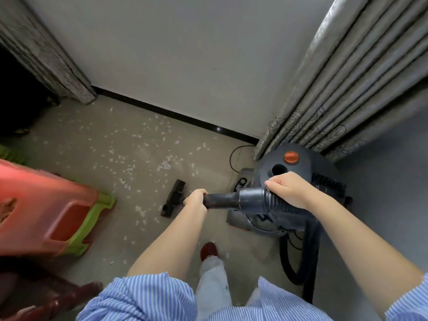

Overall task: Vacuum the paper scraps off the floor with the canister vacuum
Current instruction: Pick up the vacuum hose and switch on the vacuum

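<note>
Nearest to you are your striped blue sleeves (143, 297) and your leg, with a red shoe (209, 250) on the floor (97, 140). At your left a red stool (39, 205) stands stacked over a green stool (97, 212), near the scraps.

Your left hand (195, 201) has its fingers curled round the narrow end of the black nozzle tube (229, 200). Your right hand (287, 189) grips the ribbed hose (275, 205) where it meets the tube, fingers wrapped over the top. The hose loops down at your right side.

Below your left hand a black floor brush (173, 198) lies flat on the floor, apart from the tube. The grey canister vacuum (298, 165) with an orange knob (291, 157) stands just behind your right hand, touching the curtain (335, 93). A thin black cable (234, 156) curls beside it.

Farther, white paper scraps (129, 158) are scattered over the beige floor up to the black skirting board (176, 115) and the wall (185, 54). A second curtain (46, 59) hangs at far left.
</note>
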### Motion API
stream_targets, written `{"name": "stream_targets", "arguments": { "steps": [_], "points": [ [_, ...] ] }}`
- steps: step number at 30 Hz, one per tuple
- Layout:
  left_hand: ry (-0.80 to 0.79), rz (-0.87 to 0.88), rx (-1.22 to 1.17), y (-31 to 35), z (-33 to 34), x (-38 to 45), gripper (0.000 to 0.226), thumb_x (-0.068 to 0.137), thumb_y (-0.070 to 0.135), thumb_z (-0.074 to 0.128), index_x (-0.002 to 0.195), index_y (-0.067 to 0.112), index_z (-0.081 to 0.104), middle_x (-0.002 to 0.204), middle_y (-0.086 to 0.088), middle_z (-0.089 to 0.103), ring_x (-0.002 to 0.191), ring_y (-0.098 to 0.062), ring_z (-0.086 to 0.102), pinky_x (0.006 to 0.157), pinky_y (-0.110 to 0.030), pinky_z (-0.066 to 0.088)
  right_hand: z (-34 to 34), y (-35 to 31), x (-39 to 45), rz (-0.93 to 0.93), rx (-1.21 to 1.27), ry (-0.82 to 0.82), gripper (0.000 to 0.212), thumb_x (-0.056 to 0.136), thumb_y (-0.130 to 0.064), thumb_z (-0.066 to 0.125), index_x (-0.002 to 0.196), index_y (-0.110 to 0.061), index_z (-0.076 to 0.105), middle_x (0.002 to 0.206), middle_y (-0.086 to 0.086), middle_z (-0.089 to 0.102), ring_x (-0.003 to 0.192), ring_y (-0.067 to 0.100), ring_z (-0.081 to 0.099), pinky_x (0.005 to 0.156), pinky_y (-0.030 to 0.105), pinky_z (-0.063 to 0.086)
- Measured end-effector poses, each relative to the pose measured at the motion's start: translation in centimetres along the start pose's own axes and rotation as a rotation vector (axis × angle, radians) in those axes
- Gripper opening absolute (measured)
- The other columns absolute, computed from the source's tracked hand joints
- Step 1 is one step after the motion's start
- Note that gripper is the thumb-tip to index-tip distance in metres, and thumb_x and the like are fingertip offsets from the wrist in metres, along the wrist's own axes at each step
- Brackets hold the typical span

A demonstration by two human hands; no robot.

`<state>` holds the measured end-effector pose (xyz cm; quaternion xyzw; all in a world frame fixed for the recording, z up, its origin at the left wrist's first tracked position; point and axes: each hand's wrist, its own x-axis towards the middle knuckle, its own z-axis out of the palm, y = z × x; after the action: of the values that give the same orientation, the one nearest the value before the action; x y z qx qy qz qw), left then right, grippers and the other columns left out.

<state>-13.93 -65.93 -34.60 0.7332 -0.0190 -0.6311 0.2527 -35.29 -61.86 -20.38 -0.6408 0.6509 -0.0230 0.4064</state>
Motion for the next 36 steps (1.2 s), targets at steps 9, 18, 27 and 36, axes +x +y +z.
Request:
{"name": "stream_targets", "arguments": {
  "steps": [9,18,27,36],
  "points": [
    [0.041,-0.069,-0.049,3.0,3.8,2.1,0.054,0.079,0.008,0.066,0.129,-0.002,0.049,0.126,-0.020,0.057,0.111,-0.035,0.059,0.074,-0.036,0.048,1.4,0.6,4.9,0.127,0.002,-0.030,0.043,0.099,-0.023,0.035,0.057,-0.015,0.028,0.057,0.000,0.034,0.059,0.015,0.033,0.062,0.034,0.024],
    [0.084,-0.093,-0.004,2.3,9.9,1.0,0.035,0.088,0.001,0.059,0.118,-0.012,0.048,0.118,-0.017,0.055,0.105,-0.030,0.057,0.092,-0.040,0.044,-2.2,8.8,8.5,0.326,-0.021,-0.041,0.021,0.094,-0.022,0.049,0.094,-0.005,0.063,0.100,0.013,0.065,0.096,0.026,0.057,0.082,0.032,0.041],
    [0.092,-0.131,0.030,3.2,13.2,1.2,0.042,0.090,-0.001,0.056,0.129,-0.009,0.043,0.134,-0.023,0.050,0.099,-0.027,0.052,0.085,-0.037,0.041,-3.9,15.0,16.1,0.320,-0.477,0.010,0.041,0.092,-0.018,0.050,0.128,0.001,0.042,0.131,0.020,0.040,0.121,0.038,0.039,0.095,0.042,0.037],
    [0.150,-0.193,0.053,4.5,13.3,3.4,0.057,0.084,0.004,0.064,0.135,-0.004,0.040,0.130,-0.023,0.052,0.103,-0.029,0.056,0.080,-0.038,0.044,-3.0,16.2,19.7,0.235,-0.705,-0.047,0.029,0.096,-0.010,0.039,0.119,0.005,0.046,0.123,0.023,0.043,0.118,0.037,0.038,0.089,0.044,0.039]
  ]
}}
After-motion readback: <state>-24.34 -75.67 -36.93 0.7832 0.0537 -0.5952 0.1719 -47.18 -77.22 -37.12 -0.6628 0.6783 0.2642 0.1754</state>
